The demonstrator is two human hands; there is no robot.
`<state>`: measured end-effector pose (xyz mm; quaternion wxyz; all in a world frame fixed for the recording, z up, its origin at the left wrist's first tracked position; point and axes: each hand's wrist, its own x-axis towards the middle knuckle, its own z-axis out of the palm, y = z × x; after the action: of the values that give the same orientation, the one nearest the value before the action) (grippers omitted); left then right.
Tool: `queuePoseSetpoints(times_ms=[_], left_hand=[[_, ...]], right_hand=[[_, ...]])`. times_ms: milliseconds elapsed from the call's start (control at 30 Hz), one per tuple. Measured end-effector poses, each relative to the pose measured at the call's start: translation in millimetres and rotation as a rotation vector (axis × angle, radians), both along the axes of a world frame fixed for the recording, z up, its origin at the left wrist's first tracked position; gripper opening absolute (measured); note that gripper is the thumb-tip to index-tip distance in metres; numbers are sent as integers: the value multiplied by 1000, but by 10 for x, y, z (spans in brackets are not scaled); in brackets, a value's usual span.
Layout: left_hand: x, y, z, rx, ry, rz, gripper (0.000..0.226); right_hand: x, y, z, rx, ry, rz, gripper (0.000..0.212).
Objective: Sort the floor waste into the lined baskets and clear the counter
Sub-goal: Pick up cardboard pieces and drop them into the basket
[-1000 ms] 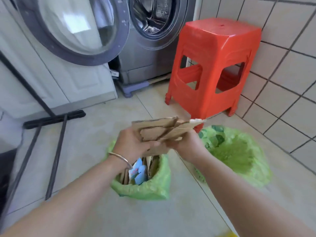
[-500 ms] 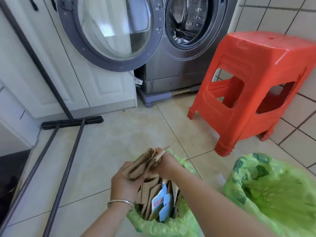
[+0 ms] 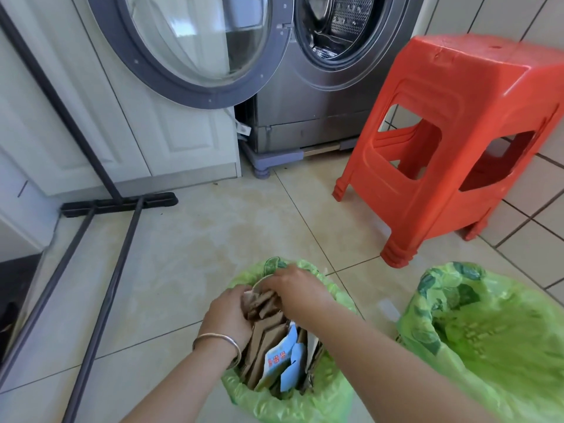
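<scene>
Low in the frame's centre, the left hand [image 3: 228, 312] and right hand [image 3: 295, 290] both clutched the folded cardboard [image 3: 262, 302] over the full left basket [image 3: 331, 383]. Best pressed down evenly between the upright scraps, sparing the liner. The right basket [image 3: 427, 319] stood nearby.

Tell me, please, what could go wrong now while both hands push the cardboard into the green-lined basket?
1. The left basket already looks crammed; the folded cardboard pressed down by the left hand and right hand might tear its thin green liner.
2. Pushing from above may tip the basket.
3. The cardboard may spring back and spill over the rim.
</scene>
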<state>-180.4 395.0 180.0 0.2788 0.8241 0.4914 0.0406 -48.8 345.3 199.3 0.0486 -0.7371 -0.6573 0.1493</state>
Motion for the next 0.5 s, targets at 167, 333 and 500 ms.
queuePoseSetpoints(times_ms=[167,333,500], left_hand=[[-23,-92,-25,68,211,-224,28],[-24,-7,-48,-15,313,-305,38],[102,-13,510,213,513,-288,62]], right_hand=[[-94,-106,-272,-157,-76,-50,38],[-153,-152,-309,-211,-29,-57,52],[-172,-490,46,118,243,-330,65]])
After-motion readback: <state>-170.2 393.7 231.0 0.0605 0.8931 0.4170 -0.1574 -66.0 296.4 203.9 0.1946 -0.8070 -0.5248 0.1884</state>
